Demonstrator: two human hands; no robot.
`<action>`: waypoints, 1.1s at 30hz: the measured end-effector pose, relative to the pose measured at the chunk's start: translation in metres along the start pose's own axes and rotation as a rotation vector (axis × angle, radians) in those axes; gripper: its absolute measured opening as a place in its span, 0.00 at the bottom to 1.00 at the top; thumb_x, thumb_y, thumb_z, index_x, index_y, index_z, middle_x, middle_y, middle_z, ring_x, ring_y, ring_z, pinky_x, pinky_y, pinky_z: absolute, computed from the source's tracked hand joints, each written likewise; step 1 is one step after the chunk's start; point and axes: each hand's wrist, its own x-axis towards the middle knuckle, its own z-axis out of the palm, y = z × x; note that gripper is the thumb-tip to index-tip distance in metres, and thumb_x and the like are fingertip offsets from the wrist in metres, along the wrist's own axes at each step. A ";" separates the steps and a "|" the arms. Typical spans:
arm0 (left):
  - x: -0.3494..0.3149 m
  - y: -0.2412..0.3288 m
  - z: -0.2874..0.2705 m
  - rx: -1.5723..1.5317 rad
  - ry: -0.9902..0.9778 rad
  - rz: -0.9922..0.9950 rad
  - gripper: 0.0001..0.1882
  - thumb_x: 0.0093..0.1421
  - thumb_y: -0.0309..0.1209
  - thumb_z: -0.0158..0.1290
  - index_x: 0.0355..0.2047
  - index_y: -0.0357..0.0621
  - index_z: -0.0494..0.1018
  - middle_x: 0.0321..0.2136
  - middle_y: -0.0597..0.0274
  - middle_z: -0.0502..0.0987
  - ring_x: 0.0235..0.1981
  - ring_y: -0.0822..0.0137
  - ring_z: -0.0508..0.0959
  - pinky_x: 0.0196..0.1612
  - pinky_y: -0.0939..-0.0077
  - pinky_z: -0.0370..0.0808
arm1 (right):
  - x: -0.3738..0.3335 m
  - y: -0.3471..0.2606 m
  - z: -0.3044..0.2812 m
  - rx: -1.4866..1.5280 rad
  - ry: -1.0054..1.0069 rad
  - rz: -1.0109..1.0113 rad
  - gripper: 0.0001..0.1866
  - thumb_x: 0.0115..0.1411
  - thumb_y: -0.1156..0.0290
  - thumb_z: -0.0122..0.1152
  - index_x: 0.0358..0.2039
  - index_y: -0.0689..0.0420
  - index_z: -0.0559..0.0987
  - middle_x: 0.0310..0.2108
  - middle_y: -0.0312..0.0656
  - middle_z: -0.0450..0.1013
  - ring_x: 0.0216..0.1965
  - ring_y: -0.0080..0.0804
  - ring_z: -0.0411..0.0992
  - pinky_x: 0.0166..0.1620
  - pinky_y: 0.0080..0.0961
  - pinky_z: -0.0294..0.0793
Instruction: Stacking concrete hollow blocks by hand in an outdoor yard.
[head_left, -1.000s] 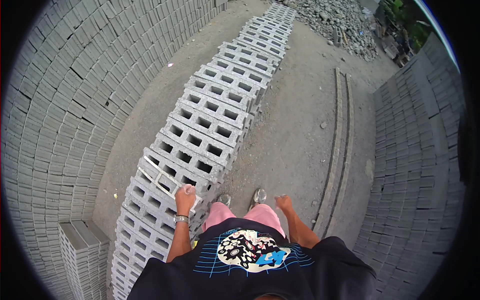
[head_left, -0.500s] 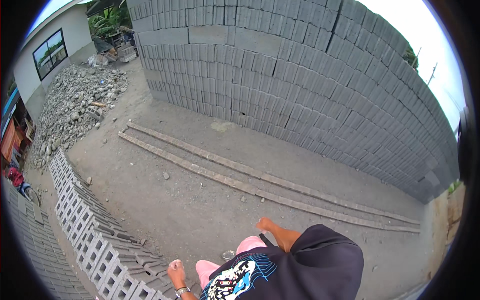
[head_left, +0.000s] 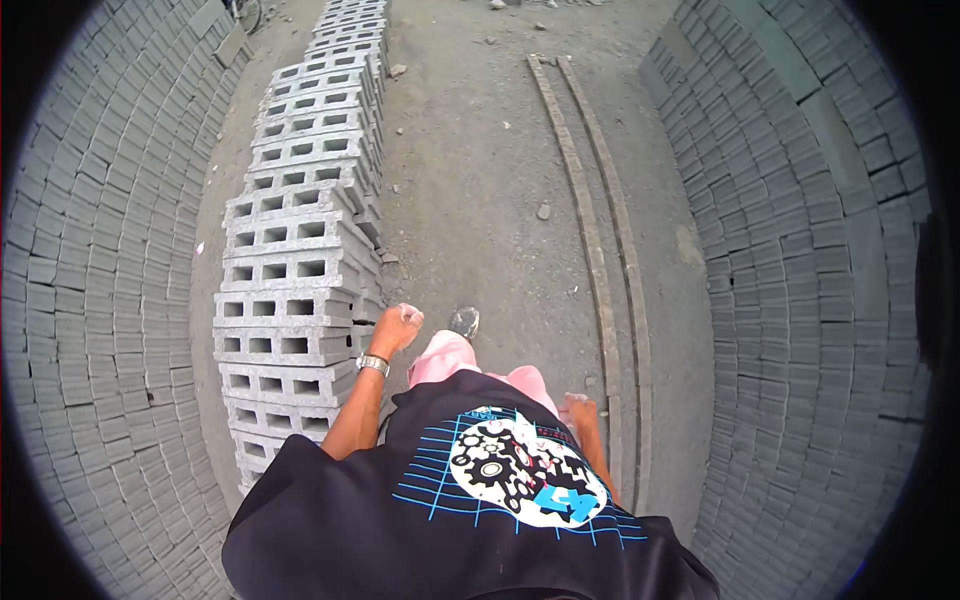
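My left hand (head_left: 399,326), a metal-band watch on its wrist, hangs in front of me with its fingers curled in and nothing seen in them. It is nearest to a long row of grey hollow concrete blocks (head_left: 265,345), just right of the row and apparently not touching it. Lower on the right, beside my pink trousers (head_left: 447,355), is my right hand (head_left: 580,408). Its fingers look loosely closed, with nothing visible in them, and my dark shirt hides part of that arm.
Two thin parallel strips (head_left: 590,240) run along the dirt ground (head_left: 460,180) on my right. Beyond them rises a tall stack of grey blocks (head_left: 790,250). Another block stack (head_left: 110,260) stands at far left. A small stone (head_left: 544,212) lies between the row and the strips.
My view has turned left and down, so the hollow-block row now stretches ahead on my left and the strips lie to my right. Both hands stay without anything seen in them.
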 end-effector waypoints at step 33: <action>0.619 0.019 -0.359 0.152 0.746 -0.268 0.25 0.53 0.46 0.58 0.41 0.36 0.78 0.37 0.40 0.79 0.42 0.45 0.78 0.48 0.57 0.73 | 0.369 -0.778 0.166 -0.298 -0.105 -0.454 0.26 0.60 0.53 0.54 0.49 0.63 0.75 0.33 0.46 0.78 0.29 0.31 0.76 0.30 0.25 0.70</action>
